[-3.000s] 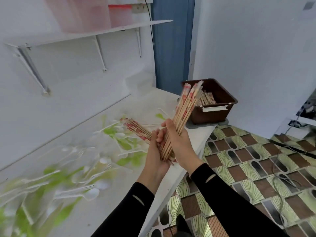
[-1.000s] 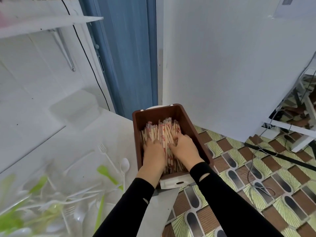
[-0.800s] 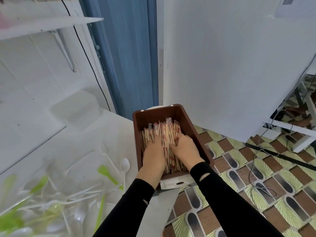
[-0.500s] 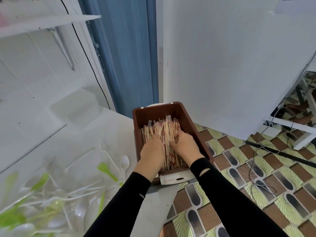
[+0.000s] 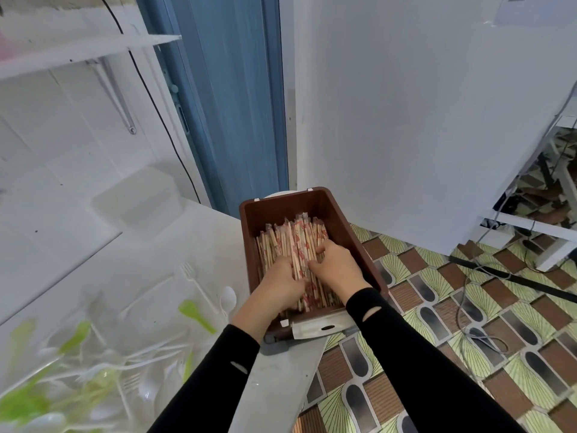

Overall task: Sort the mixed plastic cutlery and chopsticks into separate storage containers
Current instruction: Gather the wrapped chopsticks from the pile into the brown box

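Observation:
A brown plastic bin stands at the table's right end, filled with paper-wrapped chopsticks lying lengthwise. Both my hands are inside the bin. My left hand curls around the left side of a bundle of the chopsticks near the bin's front. My right hand curls its fingers over the bundle's right side, so the bundle is squeezed between them. On the white table to the left lie a white fork, a white spoon and a green spoon.
A blurred heap of white and green plastic cutlery covers the table's lower left. A clear lidded container sits by the back wall under a wall shelf. Cables lie on the patterned floor to the right.
Three seconds ago both hands held the chopstick bundle upright over the table; it now lies in the brown bin. Over the last second my hands slid toward the bin's near end, drawing the chopsticks together.

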Motion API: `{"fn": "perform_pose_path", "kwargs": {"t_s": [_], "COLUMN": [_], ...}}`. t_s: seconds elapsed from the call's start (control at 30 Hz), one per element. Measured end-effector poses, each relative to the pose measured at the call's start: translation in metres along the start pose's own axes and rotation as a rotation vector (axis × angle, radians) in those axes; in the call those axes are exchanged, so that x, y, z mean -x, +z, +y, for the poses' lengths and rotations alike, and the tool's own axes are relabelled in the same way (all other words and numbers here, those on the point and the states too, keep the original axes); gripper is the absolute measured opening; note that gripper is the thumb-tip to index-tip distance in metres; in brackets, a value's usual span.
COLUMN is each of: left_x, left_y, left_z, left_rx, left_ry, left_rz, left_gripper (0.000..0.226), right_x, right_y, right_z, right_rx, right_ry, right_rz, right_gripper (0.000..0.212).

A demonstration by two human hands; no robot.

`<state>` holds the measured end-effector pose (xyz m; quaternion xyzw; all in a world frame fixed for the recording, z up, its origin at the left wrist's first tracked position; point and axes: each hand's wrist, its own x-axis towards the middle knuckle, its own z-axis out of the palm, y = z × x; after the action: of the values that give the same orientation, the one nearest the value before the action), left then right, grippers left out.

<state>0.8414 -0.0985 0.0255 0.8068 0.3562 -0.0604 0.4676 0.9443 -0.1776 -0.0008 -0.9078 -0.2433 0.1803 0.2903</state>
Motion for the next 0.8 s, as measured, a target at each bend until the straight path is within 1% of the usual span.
{"fn": "perform_pose_path", "kwargs": {"t_s": [0.07,0.13,0.2,0.23,0.3,0.37,0.4,0.47,0.5,0.53,0.57,0.63,0.73,0.8], "left_x": [0.0,-0.004,-0.013,-0.018,-0.026,-0.028,-0.027,-0.024,-0.023,-0.026,-0.028,-0.028,-0.024,-0.023], "left_y": [0.0,-0.002,-0.004,-0.005,-0.005,-0.001,0.003,0.008,0.01,0.011,0.012,0.012,0.014,0.013], "left_z": [0.0,0.001,0.002,0.003,0.003,0.002,0.001,-0.004,-0.008,-0.012,-0.015,-0.017,-0.011,-0.007], "left_rx": [-0.048,-0.045,-0.067,-0.14,-0.293,-0.428,-0.47,-0.517,-0.515,-0.51,-0.524,-0.6,-0.718,-0.73], "left_ry": [0.018,0.064,0.082,0.062,-0.024,-0.038,0.001,0.183,0.266,0.298,0.285,0.188,0.047,0.027], "left_rz": [-0.017,0.038,0.123,0.14,0.14,0.124,0.141,0.196,0.177,0.143,0.129,0.148,0.169,0.213], "left_gripper": [0.053,0.054,0.043,0.037,0.034,0.042,0.051,0.061,0.061,0.058,0.051,0.04,0.041,0.044], "right_x": [-0.001,-0.001,0.0,0.001,0.002,0.002,0.002,0.001,0.002,0.002,0.002,0.001,0.003,0.007], "right_y": [0.0,0.001,0.001,0.001,0.003,0.004,0.005,0.004,0.003,0.002,0.003,0.004,0.008,0.007], "right_z": [0.001,0.001,0.0,-0.002,-0.003,-0.004,-0.005,-0.006,-0.007,-0.008,-0.008,-0.007,-0.006,-0.007], "right_rx": [-0.005,0.0,0.021,0.034,0.071,0.139,0.161,0.121,0.086,0.071,0.086,0.167,0.315,0.366], "right_ry": [0.004,0.003,-0.033,-0.066,-0.131,-0.149,-0.157,-0.203,-0.224,-0.234,-0.23,-0.186,-0.101,-0.043], "right_rz": [-0.002,-0.001,0.027,0.054,0.105,0.083,0.046,-0.033,-0.061,-0.077,-0.075,-0.035,0.038,0.074], "right_gripper": [0.026,0.03,0.036,0.037,0.035,0.034,0.033,0.031,0.031,0.031,0.03,0.029,0.027,0.023]}}
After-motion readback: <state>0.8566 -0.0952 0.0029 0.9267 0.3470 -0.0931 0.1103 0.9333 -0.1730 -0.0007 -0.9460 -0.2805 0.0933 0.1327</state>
